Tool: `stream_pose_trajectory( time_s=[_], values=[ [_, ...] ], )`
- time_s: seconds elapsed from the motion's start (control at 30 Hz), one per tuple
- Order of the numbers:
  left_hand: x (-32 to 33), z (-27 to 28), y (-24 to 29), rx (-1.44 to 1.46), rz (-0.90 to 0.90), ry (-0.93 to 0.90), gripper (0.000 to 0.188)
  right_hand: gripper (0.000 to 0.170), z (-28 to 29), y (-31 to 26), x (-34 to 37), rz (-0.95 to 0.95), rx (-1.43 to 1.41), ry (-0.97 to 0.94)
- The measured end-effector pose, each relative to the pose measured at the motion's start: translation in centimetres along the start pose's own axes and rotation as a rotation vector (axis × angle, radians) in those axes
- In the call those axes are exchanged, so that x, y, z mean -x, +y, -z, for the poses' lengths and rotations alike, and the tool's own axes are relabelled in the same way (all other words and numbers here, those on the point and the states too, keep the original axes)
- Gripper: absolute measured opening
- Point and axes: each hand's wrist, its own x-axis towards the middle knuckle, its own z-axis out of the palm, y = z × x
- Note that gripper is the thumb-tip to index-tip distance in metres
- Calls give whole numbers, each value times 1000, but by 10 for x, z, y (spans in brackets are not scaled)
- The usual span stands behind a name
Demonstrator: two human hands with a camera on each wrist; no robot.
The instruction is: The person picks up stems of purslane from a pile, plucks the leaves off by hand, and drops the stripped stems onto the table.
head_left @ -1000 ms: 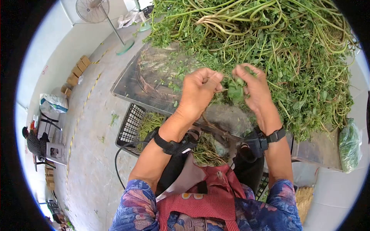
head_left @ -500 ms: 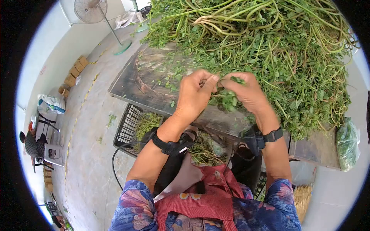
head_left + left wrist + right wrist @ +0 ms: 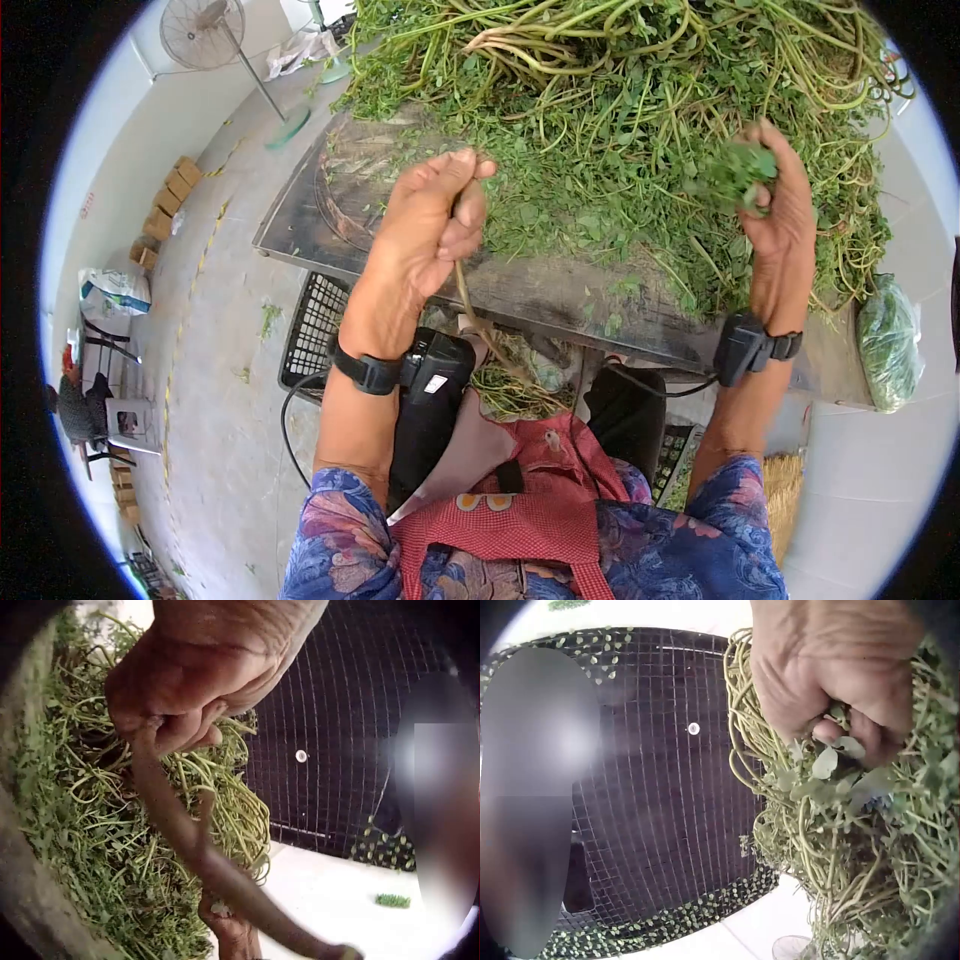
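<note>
In the head view my left hand (image 3: 425, 220) grips a brownish bare stem (image 3: 468, 300), which hangs down past the table's front edge. The left wrist view shows this stem (image 3: 217, 874) running out of the curled fingers, with a short side shoot. Farther right, my right hand (image 3: 785, 205) holds a small bunch of green leaves (image 3: 738, 178) over the heap of leafy greens (image 3: 620, 120). Its fingers are curled round the bunch, with leaves (image 3: 826, 761) poking out in the right wrist view. Long bare stalks lie on top of the heap.
The dark table (image 3: 560, 290) carries the heap and scattered leaf bits. Below its front edge are a black crate (image 3: 315, 325) and a pile of cut stems (image 3: 515, 395). A plastic bag of greens (image 3: 888, 345) lies at the right corner. A standing fan (image 3: 205, 30) is behind left.
My hands were together over the table's front; now they are wide apart. The right hand has moved right with the leaves, the left hand left with the bare stem.
</note>
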Motion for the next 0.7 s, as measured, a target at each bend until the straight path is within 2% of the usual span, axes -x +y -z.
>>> stream_pose_trajectory(
  time_s=[0.03,0.13,0.27,0.33,0.37,0.4,0.47,0.5,0.57,0.67,0.7],
  values=[
    [-1,1,2,6,-3,1,28,18,4,-2,1,0,6,-4],
    [0,4,7,271,179,-70,27,16,9,-2,12,-66,-96,57],
    [-2,9,-2,129,73,-86,23,17,23,8,20,-90,-76,169],
    [-4,9,-4,199,73,-66,20,17,14,11,28,-88,429,97],
    [-5,9,-5,202,75,-70,20,21,8,9,34,-148,679,54],
    [-5,7,-7,213,101,-47,23,21,10,16,32,-150,684,57],
    [-6,7,-10,229,127,-23,26,25,17,37,23,275,1224,-335],
    [-7,8,-12,231,145,-40,28,25,11,41,24,275,1227,-336],
    [-8,7,-14,234,159,-59,29,27,-8,50,26,90,1507,-370],
    [-7,8,-16,197,141,-55,31,28,-13,83,20,207,1671,-324],
    [-8,9,-17,203,140,-61,32,31,-24,84,20,74,1819,-297]
  ],
)
